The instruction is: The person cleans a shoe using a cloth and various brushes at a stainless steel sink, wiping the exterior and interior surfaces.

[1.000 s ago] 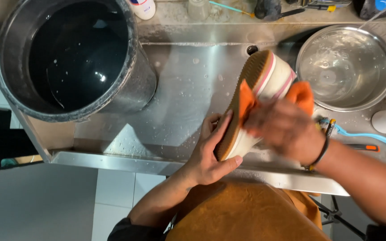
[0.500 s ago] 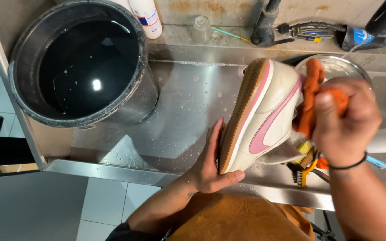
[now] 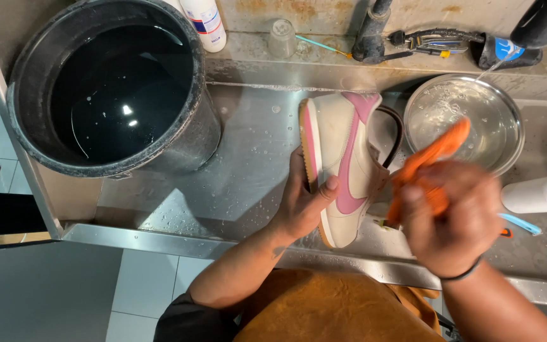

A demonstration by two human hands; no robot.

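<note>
Wet steel counter against a stained wall

A wet stainless steel counter (image 3: pixel 242 183) ran across the view, its front lip (image 3: pixel 159 237) catching bright light, with a raised ledge (image 3: pixel 324 54) behind it. The wall (image 3: pixel 463 12) above was pale and streaked with rusty stains. Below the counter lay light grey floor tiles (image 3: pixel 140 285), and a dark flat panel (image 3: pixel 39 291) filled the lower left corner. Glare spots dotted the metal.

Right hand (image 3: pixel 451 215) and orange cloth (image 3: pixel 428 158) are motion-blurred.
</note>
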